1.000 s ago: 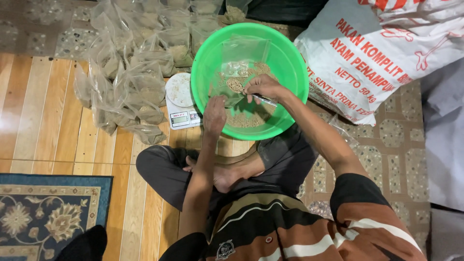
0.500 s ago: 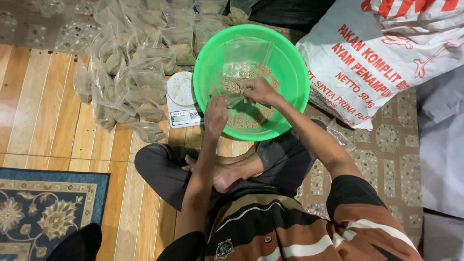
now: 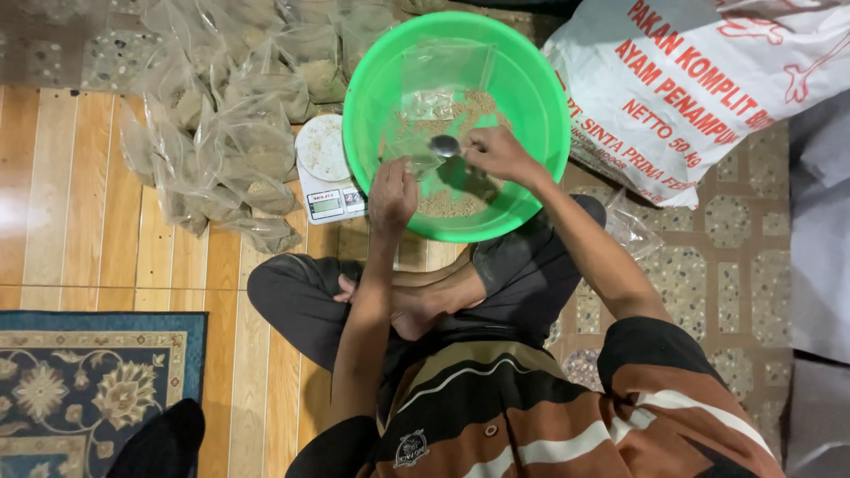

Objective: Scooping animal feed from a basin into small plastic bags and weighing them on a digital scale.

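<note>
A green plastic basin (image 3: 531, 80) sits on the floor in front of my crossed legs, with brown grainy feed in its bottom. My left hand (image 3: 391, 193) grips the mouth of a clear plastic bag (image 3: 434, 84) that lies inside the basin. My right hand (image 3: 498, 152) holds a metal spoon (image 3: 444, 145) over the bag's opening. Feed shows inside the bag.
A heap of filled clear bags (image 3: 235, 115) lies left of the basin. A small white digital scale (image 3: 326, 168) stands between heap and basin. A large white printed sack (image 3: 699, 80) lies at the right. A patterned rug (image 3: 80, 389) covers the lower left floor.
My right hand has lifted the spoon up from the feed to the bag's mouth. My left hand stays on the bag.
</note>
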